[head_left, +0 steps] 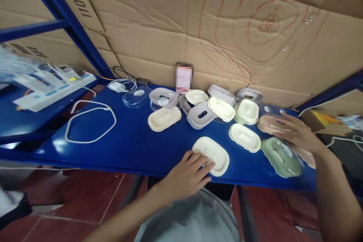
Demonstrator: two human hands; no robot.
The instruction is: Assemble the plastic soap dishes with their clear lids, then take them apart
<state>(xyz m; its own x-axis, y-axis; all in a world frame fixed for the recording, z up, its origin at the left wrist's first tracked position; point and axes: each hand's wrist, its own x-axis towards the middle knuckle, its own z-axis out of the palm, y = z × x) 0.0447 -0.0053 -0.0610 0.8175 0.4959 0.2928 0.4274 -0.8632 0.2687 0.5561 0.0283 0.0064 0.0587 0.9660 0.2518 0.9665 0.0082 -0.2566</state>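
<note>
My left hand (188,172) lies palm down at the near edge of the table, fingers spread over the left rim of a cream oval dish (217,155). Over on the right, my right hand (296,130) has its fingers across a pinkish-brown dish (270,124) and grips it; the thumb is mostly hidden. Beneath that wrist lies another pinkish piece (307,157), partly covered by the arm. A green box with a clear lid (283,157) stands just in front of the right hand. Between the hands rests a second cream dish (245,137).
Grey-lilac slotted trays (200,115), more cream dishes (164,118) and clear lids (137,96) crowd the back of the blue table (133,143). A white cable loop (66,136) lies left, near a power strip (51,94). Cardboard (159,26) walls the back.
</note>
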